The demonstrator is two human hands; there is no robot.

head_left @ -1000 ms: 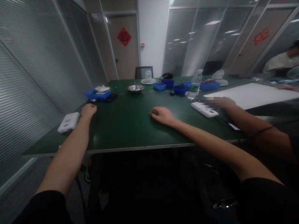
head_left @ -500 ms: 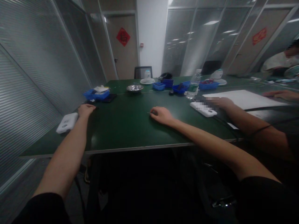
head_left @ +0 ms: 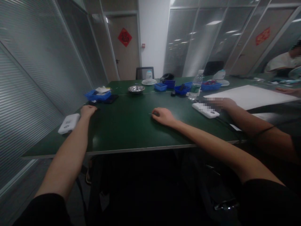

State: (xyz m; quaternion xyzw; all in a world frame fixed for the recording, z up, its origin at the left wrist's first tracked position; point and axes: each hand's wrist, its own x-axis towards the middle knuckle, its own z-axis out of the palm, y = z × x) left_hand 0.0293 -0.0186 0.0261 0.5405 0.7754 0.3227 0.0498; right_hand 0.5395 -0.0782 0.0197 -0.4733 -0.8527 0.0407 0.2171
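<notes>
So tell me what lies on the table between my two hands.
In the head view, only bare green table lies between the left hand and the right hand; a thin pin-like thing pokes from the right fingers.

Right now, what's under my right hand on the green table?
The right hand rests curled on the green table. A thin needle-like tip pokes out from its fingers to the left. The rest of that thing is covered by the hand.

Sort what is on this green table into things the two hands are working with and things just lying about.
In hand:
left hand, closed beside a small dark object
right hand, pinching a thin metal pin

Lying about:
white rounded device
blue plastic trays
steel bowl
clear water bottle
</notes>
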